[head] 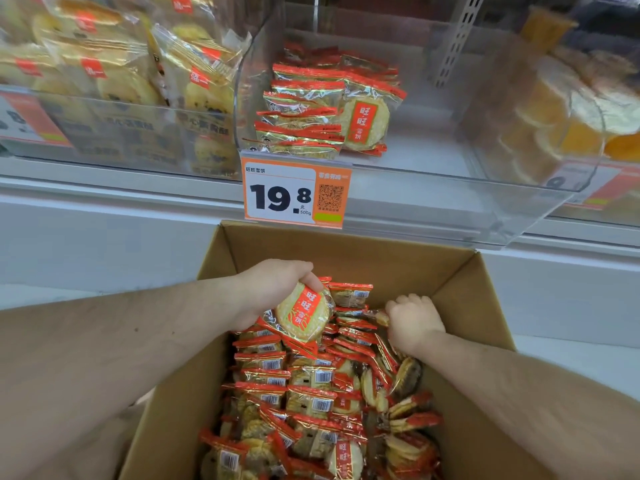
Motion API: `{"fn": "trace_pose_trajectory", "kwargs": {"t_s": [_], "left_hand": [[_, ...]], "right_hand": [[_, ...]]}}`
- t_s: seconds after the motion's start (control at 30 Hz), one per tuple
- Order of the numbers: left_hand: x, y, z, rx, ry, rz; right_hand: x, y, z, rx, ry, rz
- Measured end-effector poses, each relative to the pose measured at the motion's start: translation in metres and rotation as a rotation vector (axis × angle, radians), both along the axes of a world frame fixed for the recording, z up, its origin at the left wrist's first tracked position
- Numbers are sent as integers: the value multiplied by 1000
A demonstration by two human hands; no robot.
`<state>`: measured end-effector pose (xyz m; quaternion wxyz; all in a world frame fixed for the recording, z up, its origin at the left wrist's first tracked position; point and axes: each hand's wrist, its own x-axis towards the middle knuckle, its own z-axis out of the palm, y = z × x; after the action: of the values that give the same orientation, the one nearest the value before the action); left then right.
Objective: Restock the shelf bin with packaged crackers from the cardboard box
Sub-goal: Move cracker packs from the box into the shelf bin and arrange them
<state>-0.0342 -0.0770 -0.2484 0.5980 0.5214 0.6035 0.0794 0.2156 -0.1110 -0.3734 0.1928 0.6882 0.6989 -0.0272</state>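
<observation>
Both hands are down in the cardboard box (346, 258), which sits just below the clear shelf bin (433, 174). Left hand (273, 289) is clamped on a handful of cracker packets (303, 311), the front one showing its round cracker and red label, thumb over the top edge. Right hand (414, 318) is curled into the loose packets (311, 386) at the far right of the box, fingers buried, so it looks closed on some of them, though how many I cannot tell.

The bin holds only a short row of packets (304, 112) at its left side, behind the orange price tag (296, 190); most of its floor to the right is bare. Plenty of stock remains in the box.

To do this lift well, I would say each hand should squeeze its bundle flat, edges lined up, so none slip out on the way up. They need to clear the bin's front wall, then go down beside the existing row, faces turned the same way. The wrappers look slick and crackly, and the crackers inside probably break easily, so a firm but gentle hold seems wise.
</observation>
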Motion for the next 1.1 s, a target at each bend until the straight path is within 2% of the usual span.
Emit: {"fn": "trace_pose_trajectory", "kwargs": {"t_s": [0.1, 0.3, 0.43, 0.57, 0.63, 0.7, 0.8, 0.9, 0.93, 1.0, 1.1], "left_hand": [[3, -6, 8, 21, -8, -11], [10, -22, 25, 63, -76, -12], [17, -33, 36, 50, -125, -42], [30, -41, 34, -29, -351, 38], [33, -50, 50, 3, -382, -7], [33, -53, 56, 94, -392, 14], [32, -54, 66, 152, -457, 122], [29, -54, 75, 167, -516, 143], [29, -54, 78, 175, -535, 138], [28, -53, 83, 172, -564, 145], [29, -52, 87, 198, -625, 175]], "right_hand": [[-19, -17, 48, 11, 138, -21], [-36, -64, 139, 354, 368, 3], [-45, -84, 169, 570, 416, 185], [-58, -96, 179, 780, 376, 431], [-62, -100, 181, 833, 357, 549], [-64, -100, 187, 841, 400, 579], [-61, -96, 204, 871, 669, 438], [-53, -87, 224, 904, 936, 39], [-49, -84, 227, 845, 993, -131], [-45, -77, 230, 599, 1199, -400], [-47, -74, 230, 381, 1467, -537]]}}
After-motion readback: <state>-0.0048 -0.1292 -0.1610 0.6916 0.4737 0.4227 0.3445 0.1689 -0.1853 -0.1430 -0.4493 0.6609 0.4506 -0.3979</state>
